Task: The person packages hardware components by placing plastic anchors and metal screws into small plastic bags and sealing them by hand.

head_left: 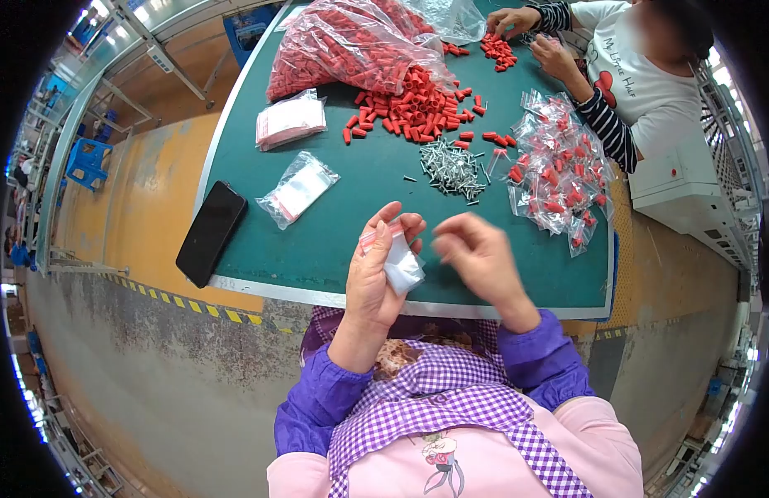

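Observation:
My left hand (378,270) is closed around small clear zip bags (402,264) with a red-striped edge, the thumb pressed on them. Just to the right, my right hand (480,256) hovers over the table edge, its fingers curled and slightly blurred; whether anything is between them cannot be made out. Beyond my hands lie a pile of screws (452,168) and a heap of red plastic plugs (417,108). Filled bags with red plugs (559,170) form a pile at the right.
A black phone (211,234) lies at the green table's (318,249) left edge. Near it are a bag packet (298,189) and a stack of bags (290,122). A big bag of red plugs (343,54) stands behind. A co-worker's hands (534,41) handle parts at the back right.

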`<state>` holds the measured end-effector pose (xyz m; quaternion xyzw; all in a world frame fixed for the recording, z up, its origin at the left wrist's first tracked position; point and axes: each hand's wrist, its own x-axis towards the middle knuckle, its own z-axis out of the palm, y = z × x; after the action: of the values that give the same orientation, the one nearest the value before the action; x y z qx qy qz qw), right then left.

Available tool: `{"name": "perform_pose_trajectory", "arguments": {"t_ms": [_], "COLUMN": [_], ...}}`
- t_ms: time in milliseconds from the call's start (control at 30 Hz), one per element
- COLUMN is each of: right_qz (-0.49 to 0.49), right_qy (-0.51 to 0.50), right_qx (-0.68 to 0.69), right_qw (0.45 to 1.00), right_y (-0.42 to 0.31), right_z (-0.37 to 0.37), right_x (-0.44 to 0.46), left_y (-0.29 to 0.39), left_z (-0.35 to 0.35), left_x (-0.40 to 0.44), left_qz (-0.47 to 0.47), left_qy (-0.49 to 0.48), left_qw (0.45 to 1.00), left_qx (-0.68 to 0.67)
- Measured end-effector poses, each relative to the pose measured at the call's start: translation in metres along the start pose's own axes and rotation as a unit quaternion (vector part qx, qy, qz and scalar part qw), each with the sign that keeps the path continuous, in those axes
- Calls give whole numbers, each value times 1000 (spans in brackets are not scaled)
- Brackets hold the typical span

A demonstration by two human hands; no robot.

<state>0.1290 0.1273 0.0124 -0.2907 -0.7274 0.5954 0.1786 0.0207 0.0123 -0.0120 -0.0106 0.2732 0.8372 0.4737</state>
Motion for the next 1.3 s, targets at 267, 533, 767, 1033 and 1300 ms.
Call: {"name": "perform_pose_trajectory", "arguments": {"t_ms": [267, 533, 767, 1033, 1300], "right_qz": [33, -4, 8, 16, -121], "right_qy": [32, 69, 6, -83, 135], "right_qx": [72, 86, 104, 94, -291], "right_qw": [996, 994, 995, 992, 939], "right_y": [-1, 5, 1, 5, 15], "right_z": [39, 31, 28, 3, -51], "right_x": [1, -1, -6, -1, 34], "left_y": [1, 3, -3, -3, -2], "left_z": [0, -9, -5, 0, 1], "left_x": [-9, -10, -12, -14, -15], "left_qz": [1, -49, -29, -34, 4], "left_qy": [-15, 64, 98, 78, 110], "left_qw": [1000, 996, 988, 984, 973], "left_qx": [-23, -31, 116, 154, 202]}}
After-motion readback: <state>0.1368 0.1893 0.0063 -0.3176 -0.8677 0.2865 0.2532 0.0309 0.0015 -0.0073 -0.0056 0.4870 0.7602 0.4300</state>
